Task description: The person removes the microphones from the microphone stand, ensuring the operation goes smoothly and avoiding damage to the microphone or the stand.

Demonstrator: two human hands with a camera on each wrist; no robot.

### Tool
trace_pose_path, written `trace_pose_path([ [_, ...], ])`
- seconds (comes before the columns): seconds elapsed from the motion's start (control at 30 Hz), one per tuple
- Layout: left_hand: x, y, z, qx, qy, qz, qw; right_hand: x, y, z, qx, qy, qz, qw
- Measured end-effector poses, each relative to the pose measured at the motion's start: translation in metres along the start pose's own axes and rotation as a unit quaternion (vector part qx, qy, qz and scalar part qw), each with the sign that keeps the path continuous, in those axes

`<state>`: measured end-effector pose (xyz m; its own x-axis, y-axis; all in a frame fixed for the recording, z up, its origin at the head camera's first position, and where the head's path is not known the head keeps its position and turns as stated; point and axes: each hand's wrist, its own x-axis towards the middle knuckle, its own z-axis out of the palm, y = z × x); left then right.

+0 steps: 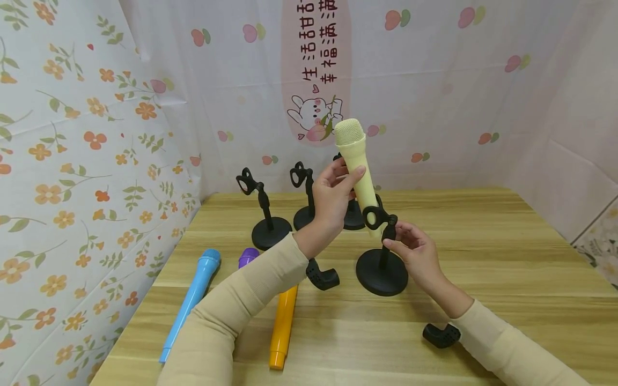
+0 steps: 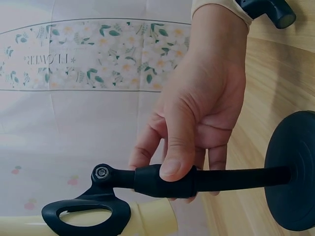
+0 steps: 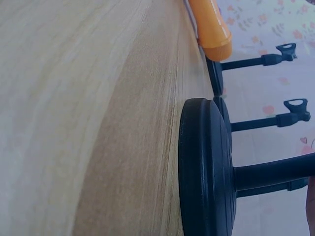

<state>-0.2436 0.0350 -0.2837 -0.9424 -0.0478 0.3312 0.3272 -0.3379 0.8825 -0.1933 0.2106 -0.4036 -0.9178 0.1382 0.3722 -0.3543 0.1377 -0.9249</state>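
Observation:
My left hand (image 1: 332, 197) grips a pale yellow microphone (image 1: 358, 161) by its body, head end up and slightly tilted. Its lower end runs through the oval clip (image 1: 373, 216) of a black desk microphone stand (image 1: 381, 274), and the tail shows past the clip in the left wrist view. My right hand (image 1: 418, 255) pinches the stand's upright between thumb and fingers, just under the joint. That same right hand appears in the left wrist view, thumb on the thick collar (image 2: 156, 181). The round base (image 3: 206, 167) stands on the table in the right wrist view.
Behind, several black stands (image 1: 271, 232) stand in a row, clips unfilled. To the left lie a blue microphone (image 1: 193, 300), an orange microphone (image 1: 283, 327) and a purple one (image 1: 248, 256), partly hidden by the left sleeve. Black bent pieces (image 1: 324, 277) lie near both arms.

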Motion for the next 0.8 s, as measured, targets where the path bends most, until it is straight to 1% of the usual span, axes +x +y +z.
trace_pose_path([
  [0.23,0.0011,0.0021,0.0004,-0.002,0.003,-0.003,1.0000,0.0000,0.0005,-0.0005,0.006,0.001,0.004,1.0000],
  [0.43,0.0043,0.0050,0.0001,-0.021,0.003,0.002,0.9998,0.0002,0.0014,-0.0009,0.009,-0.003,0.004,0.9999],
  [0.57,0.0072,0.0070,-0.0006,-0.031,0.006,0.005,0.9995,-0.0001,-0.0008,-0.0013,0.025,0.000,0.005,0.9997],
  [0.67,0.0078,0.0078,-0.0013,-0.032,0.007,-0.001,0.9995,-0.0004,-0.0017,-0.0014,0.032,0.003,0.004,0.9995],
  [0.8,0.0068,0.0084,-0.0029,-0.028,0.015,-0.005,0.9995,-0.0003,-0.0007,-0.0005,0.026,0.002,-0.002,0.9996],
])
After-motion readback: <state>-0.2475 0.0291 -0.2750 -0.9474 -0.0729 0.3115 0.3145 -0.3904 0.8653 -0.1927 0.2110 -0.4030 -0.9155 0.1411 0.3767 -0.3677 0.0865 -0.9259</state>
